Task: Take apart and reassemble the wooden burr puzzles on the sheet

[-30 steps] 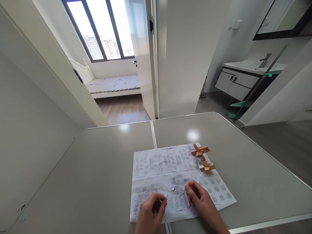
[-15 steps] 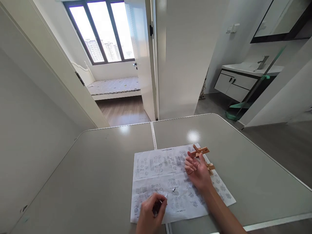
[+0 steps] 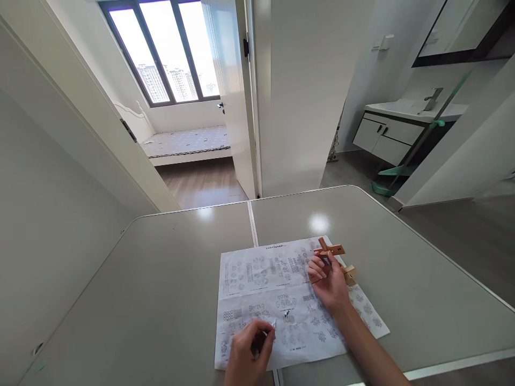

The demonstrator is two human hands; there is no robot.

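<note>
My right hand (image 3: 328, 281) is palm-up over the right part of a printed paper sheet (image 3: 261, 289). Its thumb and index finger pinch the near side of a brown wooden cross-shaped piece (image 3: 333, 249), made of notched bars with small dark holes. A lighter wooden piece (image 3: 350, 274) lies just beside the thumb side of that hand, partly covered by it. My left hand (image 3: 251, 346) rests at the sheet's near edge, thumb and index finger pressed together. A tiny whitish tip shows at its fingertips, too small to name. Near the sheet's middle is a small dark-and-white object (image 3: 286, 313).
The sheet lies on a grey table (image 3: 140, 300) with a pale seam (image 3: 252, 222) down its middle and a light rim. Beyond stand an open door (image 3: 229, 96), a bed (image 3: 189, 142), a sink cabinet (image 3: 390, 134) and a green-handled broom (image 3: 438, 123). A wall is at left.
My right index finger has curled in against the brown wooden piece, and its thumb has shifted slightly. The lighter piece beside it looks slightly turned. My left hand stays in place.
</note>
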